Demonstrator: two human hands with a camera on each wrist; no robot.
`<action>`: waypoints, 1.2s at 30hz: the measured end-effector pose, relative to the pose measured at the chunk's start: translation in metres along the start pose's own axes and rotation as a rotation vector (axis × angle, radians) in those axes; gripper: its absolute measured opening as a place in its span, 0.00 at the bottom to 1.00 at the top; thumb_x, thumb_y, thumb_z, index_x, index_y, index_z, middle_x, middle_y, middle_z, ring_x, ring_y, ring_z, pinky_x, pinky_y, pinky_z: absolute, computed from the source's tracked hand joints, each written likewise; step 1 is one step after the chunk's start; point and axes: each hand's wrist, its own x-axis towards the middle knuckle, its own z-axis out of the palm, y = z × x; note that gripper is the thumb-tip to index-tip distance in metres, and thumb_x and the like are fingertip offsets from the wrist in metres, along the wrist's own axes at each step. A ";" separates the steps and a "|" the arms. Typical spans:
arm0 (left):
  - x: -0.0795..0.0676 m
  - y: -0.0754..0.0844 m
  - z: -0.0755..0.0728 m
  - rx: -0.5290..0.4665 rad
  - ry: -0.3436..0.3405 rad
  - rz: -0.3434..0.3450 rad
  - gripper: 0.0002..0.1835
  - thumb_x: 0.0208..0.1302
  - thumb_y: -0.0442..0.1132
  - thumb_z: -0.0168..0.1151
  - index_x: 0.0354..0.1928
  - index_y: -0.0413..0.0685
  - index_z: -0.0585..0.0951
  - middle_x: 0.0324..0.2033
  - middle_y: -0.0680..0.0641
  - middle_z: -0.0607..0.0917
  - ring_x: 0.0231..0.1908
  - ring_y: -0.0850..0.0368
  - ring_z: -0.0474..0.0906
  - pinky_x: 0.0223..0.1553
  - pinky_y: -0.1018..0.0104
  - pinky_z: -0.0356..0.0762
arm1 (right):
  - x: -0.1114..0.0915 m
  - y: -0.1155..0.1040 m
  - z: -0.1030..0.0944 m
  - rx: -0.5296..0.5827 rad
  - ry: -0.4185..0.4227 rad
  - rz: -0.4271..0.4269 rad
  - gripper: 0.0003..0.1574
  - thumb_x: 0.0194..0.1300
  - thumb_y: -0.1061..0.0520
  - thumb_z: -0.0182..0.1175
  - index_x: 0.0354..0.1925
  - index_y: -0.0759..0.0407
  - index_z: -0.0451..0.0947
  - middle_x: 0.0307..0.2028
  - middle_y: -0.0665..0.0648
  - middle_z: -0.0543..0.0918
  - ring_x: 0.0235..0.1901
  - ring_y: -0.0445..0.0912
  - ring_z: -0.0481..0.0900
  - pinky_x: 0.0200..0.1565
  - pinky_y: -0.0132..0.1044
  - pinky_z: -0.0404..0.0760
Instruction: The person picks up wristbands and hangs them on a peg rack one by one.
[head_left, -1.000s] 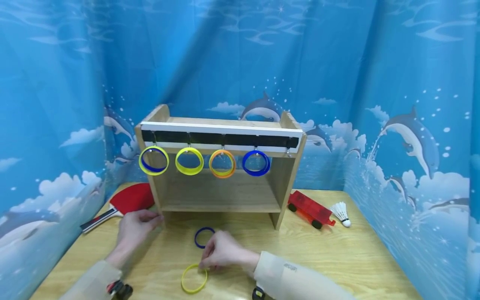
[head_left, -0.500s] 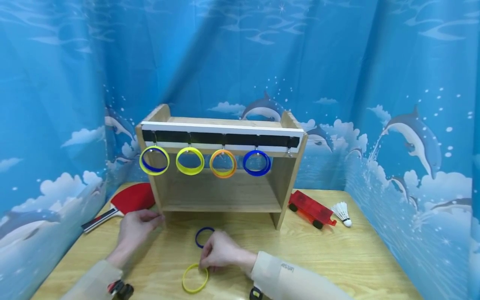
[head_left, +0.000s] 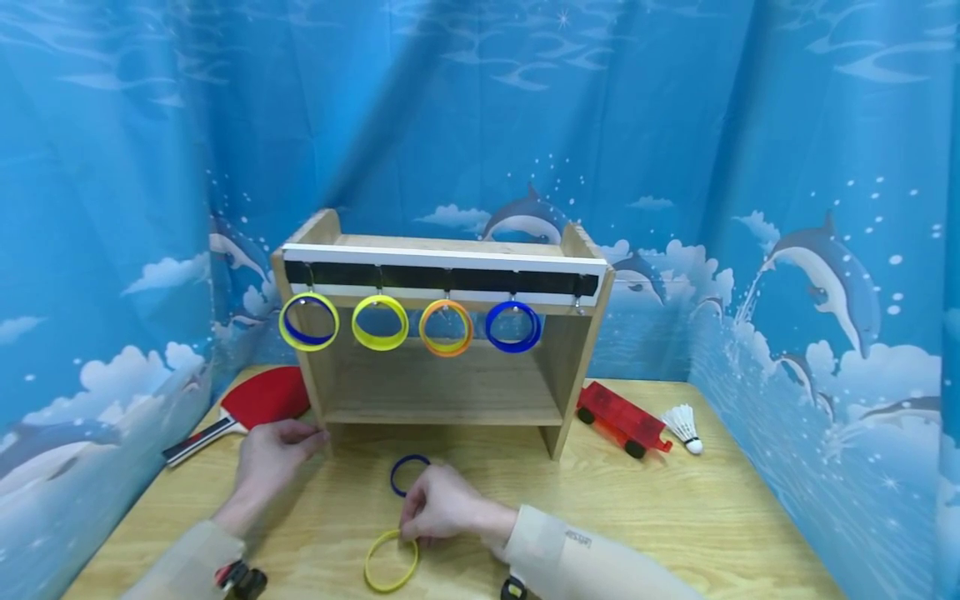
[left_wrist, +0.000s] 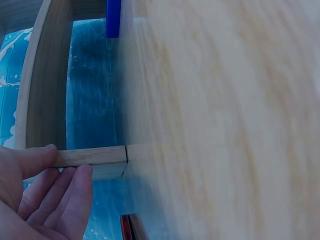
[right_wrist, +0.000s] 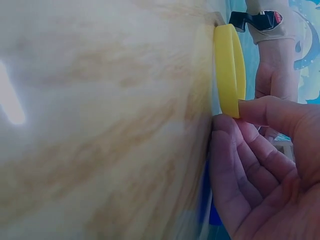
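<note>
My left hand point(head_left: 273, 458) grips the front left edge of the wooden rack point(head_left: 450, 416), low down near the table. In the left wrist view, the thumb lies on one face of the board point(left_wrist: 95, 156) and the fingers on the other. My right hand point(head_left: 444, 504) pinches the far right edge of a yellow ring point(right_wrist: 228, 75) between thumb and fingers, close to the tabletop. Just beyond that hand a dark blue ring point(head_left: 392, 477) lies on the table, partly covered by it.
Pairs of rings hang from the rack's hooks: yellow with blue point(head_left: 283, 329), yellow point(head_left: 379, 342), orange with yellow point(head_left: 468, 333), blue point(head_left: 534, 332). The rightmost hook point(head_left: 578, 304) bears no ring. A red paddle point(head_left: 270, 396) lies left; a red toy wagon point(head_left: 621, 414) and a shuttlecock point(head_left: 682, 425) lie right.
The yellow ring and my right hand have shifted very slightly toward the near side. My left hand and the rack look still.
</note>
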 end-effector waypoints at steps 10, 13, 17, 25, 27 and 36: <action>0.003 0.001 -0.002 -0.010 -0.028 -0.011 0.13 0.72 0.45 0.78 0.44 0.40 0.94 0.35 0.44 0.98 0.33 0.64 0.81 0.34 0.67 0.75 | -0.008 0.003 -0.018 -0.005 0.012 -0.037 0.09 0.57 0.69 0.80 0.26 0.59 0.90 0.20 0.52 0.91 0.14 0.35 0.79 0.23 0.27 0.82; 0.003 0.001 -0.001 -0.010 -0.031 -0.016 0.13 0.72 0.45 0.78 0.44 0.40 0.94 0.35 0.44 0.98 0.32 0.64 0.81 0.34 0.67 0.75 | -0.011 0.005 -0.027 -0.003 0.026 -0.063 0.08 0.56 0.68 0.79 0.26 0.59 0.90 0.20 0.52 0.91 0.14 0.33 0.78 0.23 0.25 0.81; 0.003 0.001 0.000 -0.016 -0.033 -0.024 0.12 0.71 0.44 0.78 0.44 0.40 0.94 0.35 0.44 0.98 0.33 0.64 0.82 0.33 0.67 0.75 | -0.017 0.008 -0.041 0.064 0.015 -0.069 0.06 0.57 0.69 0.75 0.28 0.61 0.91 0.20 0.53 0.90 0.16 0.35 0.80 0.23 0.27 0.82; 0.002 0.000 0.001 -0.009 -0.015 -0.020 0.12 0.70 0.45 0.79 0.43 0.42 0.95 0.36 0.45 0.98 0.34 0.66 0.83 0.36 0.68 0.76 | -0.032 0.005 -0.084 0.126 0.016 -0.084 0.02 0.62 0.64 0.78 0.34 0.61 0.92 0.28 0.59 0.94 0.25 0.44 0.89 0.32 0.44 0.93; 0.002 0.000 0.001 0.002 -0.003 -0.012 0.12 0.70 0.46 0.79 0.42 0.43 0.95 0.36 0.46 0.98 0.34 0.67 0.83 0.37 0.68 0.76 | -0.035 0.004 -0.096 0.140 0.032 -0.097 0.04 0.64 0.63 0.78 0.36 0.62 0.92 0.30 0.59 0.94 0.27 0.44 0.90 0.33 0.42 0.93; 0.000 0.000 0.001 0.000 0.007 -0.006 0.12 0.69 0.46 0.80 0.41 0.43 0.95 0.34 0.46 0.98 0.32 0.68 0.81 0.35 0.68 0.74 | -0.053 -0.006 -0.150 0.217 0.164 -0.168 0.09 0.67 0.63 0.75 0.42 0.69 0.92 0.34 0.64 0.95 0.29 0.41 0.88 0.34 0.35 0.90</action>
